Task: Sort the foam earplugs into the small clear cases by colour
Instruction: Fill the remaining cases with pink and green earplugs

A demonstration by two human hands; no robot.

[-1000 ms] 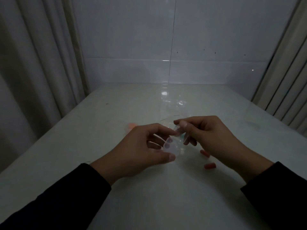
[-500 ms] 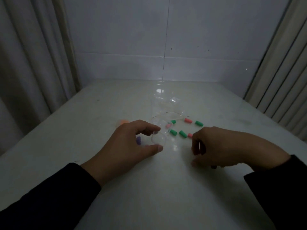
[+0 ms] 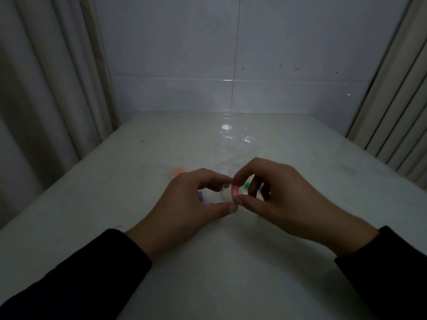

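My right hand (image 3: 284, 199) pinches one pink earplug (image 3: 235, 191) between thumb and forefinger, a short soft foam cylinder with a rounded look, standing nearly upright in the pinch. My left hand (image 3: 191, 204) curls around a small clear case (image 3: 223, 192), thumb below and forefinger above; the plastic is so transparent in this dim light that I catch only a pale, glossy curve of it, and the pink plug sits right at its open side, touching or nearly so, I cannot tell which. Both hands meet fingertip to fingertip over the middle of the desk (image 3: 208, 273), which is smooth, pale and faintly shiny. Behind my left fingers peeks one purple earplug (image 3: 200, 195). Behind my right fingers I count two bits of green earplug (image 3: 248, 184), mostly hidden. Farther left lies one orange earplug (image 3: 178, 171), blurred and glowing against the surface. Beyond the hands more clear cases (image 3: 240, 144) show as shiny highlights; their number I cannot make out. Glossy white wall tiles (image 3: 231, 54) rise behind, with ribbed curtains (image 3: 46, 88) either side.
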